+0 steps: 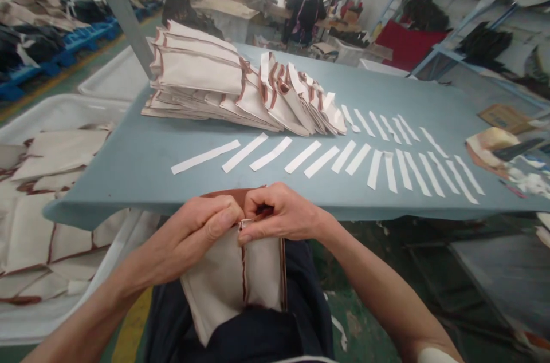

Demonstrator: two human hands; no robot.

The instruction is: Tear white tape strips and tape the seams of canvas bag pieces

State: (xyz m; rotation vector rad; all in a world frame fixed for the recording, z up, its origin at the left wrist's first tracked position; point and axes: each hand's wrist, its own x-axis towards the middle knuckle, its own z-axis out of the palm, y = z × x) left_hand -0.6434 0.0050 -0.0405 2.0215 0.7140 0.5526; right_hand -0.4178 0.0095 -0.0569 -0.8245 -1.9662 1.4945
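Observation:
A cream fabric piece with brown edging [219, 277] hangs over my lap at the table's front edge, a dark brown seam running down its middle. My left hand [210, 223] pinches its top edge, thumb against fingers. Close beside it, my right hand [277, 211] is closed on the same edge at the seam, thumb and forefinger pressed together. A brown part of the piece shows just behind my hands. Whether a small item sits between my fingertips is hidden. White strips [303, 157] lie in rows on the table beyond my hands.
Similar cream pieces [197, 71] are stacked on the blue-green table [129, 168]. White bins [64, 102] with more pieces stand at left. A metal post [122, 8] rises behind the table's left end. Tape and scraps [494, 142] lie at right. A person [305, 14] is in the background.

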